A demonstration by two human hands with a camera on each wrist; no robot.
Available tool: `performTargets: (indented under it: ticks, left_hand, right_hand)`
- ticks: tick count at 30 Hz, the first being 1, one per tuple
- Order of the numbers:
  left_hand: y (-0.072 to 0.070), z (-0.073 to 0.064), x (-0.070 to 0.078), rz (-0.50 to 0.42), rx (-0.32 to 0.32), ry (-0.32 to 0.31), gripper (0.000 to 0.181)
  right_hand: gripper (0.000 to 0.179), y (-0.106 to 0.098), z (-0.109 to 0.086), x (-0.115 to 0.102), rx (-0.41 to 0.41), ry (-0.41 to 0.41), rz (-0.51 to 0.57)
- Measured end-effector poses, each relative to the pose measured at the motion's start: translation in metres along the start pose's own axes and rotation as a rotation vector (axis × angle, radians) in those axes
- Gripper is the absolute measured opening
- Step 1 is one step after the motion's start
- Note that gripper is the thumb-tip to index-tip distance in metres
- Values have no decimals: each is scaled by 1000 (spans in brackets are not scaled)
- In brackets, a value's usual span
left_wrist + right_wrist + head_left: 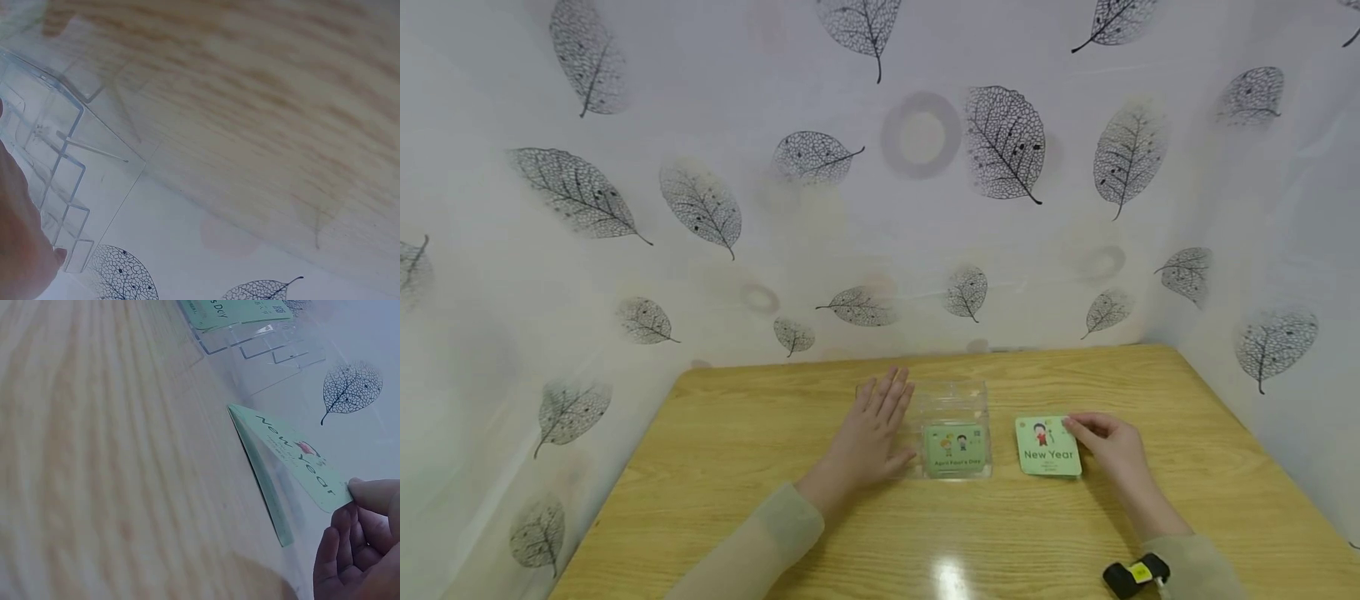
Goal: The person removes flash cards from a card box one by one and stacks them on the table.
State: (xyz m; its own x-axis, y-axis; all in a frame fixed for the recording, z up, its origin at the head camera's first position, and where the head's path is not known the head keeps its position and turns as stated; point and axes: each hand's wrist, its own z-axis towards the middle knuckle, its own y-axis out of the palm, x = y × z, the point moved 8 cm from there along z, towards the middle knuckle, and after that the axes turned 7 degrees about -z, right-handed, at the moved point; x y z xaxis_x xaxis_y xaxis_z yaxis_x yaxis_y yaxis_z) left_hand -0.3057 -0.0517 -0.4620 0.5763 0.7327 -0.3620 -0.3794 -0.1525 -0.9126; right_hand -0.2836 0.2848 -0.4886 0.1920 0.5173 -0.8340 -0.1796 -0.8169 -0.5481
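Observation:
With fingers straight, my left hand (868, 437) lies over the left part of a clear stepped plastic holder (951, 390). Its tiers show beside the hand in the left wrist view. A green "April Fool's Day" card (955, 454) stands in the holder's front tier, to the right of that hand. My right hand (1112, 446) pinches the right edge of a green "New Year" card (1047, 458) between thumb and fingers. In the right wrist view this card is tilted up from a thin green card stack (265, 481), and their far edges meet.
The wooden table (745, 450) carries the holder and the card stack. Behind it hangs a white curtain (910, 225) with a leaf print, which also runs along both sides. A black device with a yellow label (1138, 572) sits at my right wrist.

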Motion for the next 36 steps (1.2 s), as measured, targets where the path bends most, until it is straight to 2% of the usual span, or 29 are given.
performTargets:
  ticks: [14, 36]
  left_hand:
    - [-1, -1, 0, -6, 5, -1, 100]
    - [-3, 0, 0, -13, 2, 5, 100]
  right_hand:
    - [42, -1, 2, 1, 40, -16, -99]
    - [33, -3, 11, 6, 94, -82, -150]
